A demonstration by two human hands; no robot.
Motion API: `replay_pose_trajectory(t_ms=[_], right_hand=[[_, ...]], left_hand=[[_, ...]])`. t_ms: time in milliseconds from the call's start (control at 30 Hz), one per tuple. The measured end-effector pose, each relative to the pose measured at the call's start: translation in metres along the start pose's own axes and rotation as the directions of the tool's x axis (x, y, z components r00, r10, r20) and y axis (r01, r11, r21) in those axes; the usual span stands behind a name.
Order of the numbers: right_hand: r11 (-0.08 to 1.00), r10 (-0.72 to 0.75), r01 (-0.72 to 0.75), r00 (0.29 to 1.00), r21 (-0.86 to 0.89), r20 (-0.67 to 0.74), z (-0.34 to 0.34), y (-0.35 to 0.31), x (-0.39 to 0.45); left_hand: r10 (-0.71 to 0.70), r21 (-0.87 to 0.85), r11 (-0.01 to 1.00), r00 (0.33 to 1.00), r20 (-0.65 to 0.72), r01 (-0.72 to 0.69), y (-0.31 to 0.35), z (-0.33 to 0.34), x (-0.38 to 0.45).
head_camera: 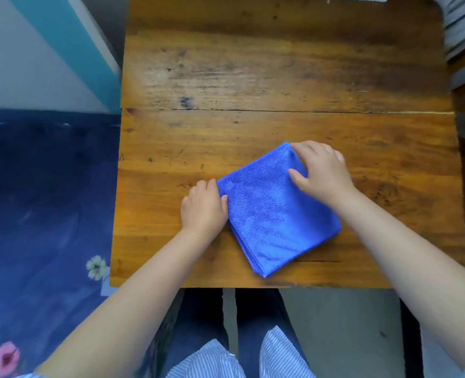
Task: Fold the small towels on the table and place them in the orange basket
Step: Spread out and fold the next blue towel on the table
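A blue towel (pixel 269 214), folded into a small square and turned like a diamond, lies on the near half of the wooden table (pixel 253 77). My left hand (pixel 202 207) pinches its left corner between thumb and fingers. At the far corner, my right hand (pixel 320 166) grips the towel, its thumb on top of the cloth and its fingers curled over the edge. No orange basket is in view.
A dark blue floral cloth (pixel 40 214) covers the floor or bed to the left of the table. A grey striped fabric (pixel 463 28) lies past the table's far right corner. My legs sit under the table's near edge.
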State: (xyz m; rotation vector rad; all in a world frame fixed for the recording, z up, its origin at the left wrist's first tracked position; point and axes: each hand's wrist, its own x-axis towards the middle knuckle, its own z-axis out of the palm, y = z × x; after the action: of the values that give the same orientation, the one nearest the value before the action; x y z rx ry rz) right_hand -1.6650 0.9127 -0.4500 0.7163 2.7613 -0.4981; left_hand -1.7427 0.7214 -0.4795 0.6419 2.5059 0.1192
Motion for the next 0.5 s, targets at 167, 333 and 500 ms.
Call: replay_pose_trajectory(t_ms=[167, 333, 500], right_hand=[[0.973, 0.018, 0.032, 0.977, -0.23, 0.211, -0.021, -0.029, 0.047], [0.968, 0.047, 0.048, 0.928, -0.244, 0.37, -0.023, -0.03, 0.06], [0.972, -0.003, 0.102, 0.907, -0.213, 0.42, -0.028, -0.031, 0.063]], left_hand=[[-0.162, -0.068, 0.983, 0.981, 0.105, 0.169, 0.01, -0.008, 0.007], [-0.251, -0.287, 0.914, 0.956, 0.15, 0.285, 0.016, -0.01, 0.009], [-0.355, -0.51, 0.763, 0.916, 0.185, 0.398, 0.012, -0.011, 0.006]])
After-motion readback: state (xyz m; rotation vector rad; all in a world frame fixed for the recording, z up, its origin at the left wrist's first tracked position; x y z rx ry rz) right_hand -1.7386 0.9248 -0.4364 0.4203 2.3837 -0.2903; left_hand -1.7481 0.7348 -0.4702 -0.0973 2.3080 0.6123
